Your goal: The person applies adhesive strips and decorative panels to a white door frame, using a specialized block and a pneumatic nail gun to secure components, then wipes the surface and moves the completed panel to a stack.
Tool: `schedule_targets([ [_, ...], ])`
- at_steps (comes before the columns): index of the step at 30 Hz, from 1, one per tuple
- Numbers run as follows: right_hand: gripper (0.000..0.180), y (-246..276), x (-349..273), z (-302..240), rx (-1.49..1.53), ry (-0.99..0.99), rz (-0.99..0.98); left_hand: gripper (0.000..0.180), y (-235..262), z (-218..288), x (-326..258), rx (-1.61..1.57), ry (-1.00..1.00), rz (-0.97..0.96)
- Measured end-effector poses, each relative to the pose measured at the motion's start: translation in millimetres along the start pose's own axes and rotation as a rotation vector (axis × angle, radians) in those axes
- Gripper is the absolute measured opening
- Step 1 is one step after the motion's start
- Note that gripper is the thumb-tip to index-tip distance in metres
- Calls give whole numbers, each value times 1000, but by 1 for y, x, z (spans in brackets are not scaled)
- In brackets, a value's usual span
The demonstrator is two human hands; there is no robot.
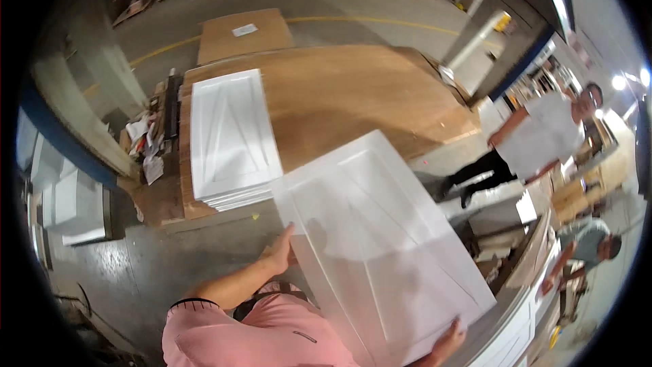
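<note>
A large white panel (pixel 380 245) with raised, slanting mouldings is held tilted in front of me. My left hand (pixel 282 250) grips its left edge, the fingers partly hidden behind it. At the lower right, my right hand (pixel 449 341) is closed round the panel's near right edge. Beyond the panel's far left corner lies a stack of similar white panels (pixel 234 132), its top one showing the same slanting pattern. That stack rests on the left part of a wide brown wooden table (pixel 339 88).
More white panels (pixel 513 333) lean at the lower right. One person (pixel 543 129) in a light shirt stands to the right, another (pixel 587 248) lower down. Posts (pixel 81 109) flank the table. A brown board (pixel 248 34) with a paper lies beyond it. White boxes (pixel 75 207) stand left.
</note>
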State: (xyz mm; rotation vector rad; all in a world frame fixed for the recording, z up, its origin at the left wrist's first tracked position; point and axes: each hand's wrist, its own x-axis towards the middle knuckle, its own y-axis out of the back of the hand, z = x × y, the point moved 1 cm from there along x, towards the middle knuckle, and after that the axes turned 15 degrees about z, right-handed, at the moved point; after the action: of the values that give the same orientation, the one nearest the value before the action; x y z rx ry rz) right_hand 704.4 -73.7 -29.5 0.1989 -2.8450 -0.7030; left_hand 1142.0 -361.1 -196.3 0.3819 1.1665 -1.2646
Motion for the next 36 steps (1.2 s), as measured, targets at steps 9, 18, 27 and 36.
schedule_targets([
  [9,34,-391,-179,-122,383,-100,-405,59,179,244,105,-219,-71,223],
  [18,23,-584,-369,-155,286,-368,-465,80,206,404,109,139,-282,610],
  [27,39,-586,-448,-179,-30,-468,-1298,120,337,480,212,696,-480,689],
  [36,38,-488,-341,-20,-122,-468,-949,94,425,331,262,646,-832,868],
])
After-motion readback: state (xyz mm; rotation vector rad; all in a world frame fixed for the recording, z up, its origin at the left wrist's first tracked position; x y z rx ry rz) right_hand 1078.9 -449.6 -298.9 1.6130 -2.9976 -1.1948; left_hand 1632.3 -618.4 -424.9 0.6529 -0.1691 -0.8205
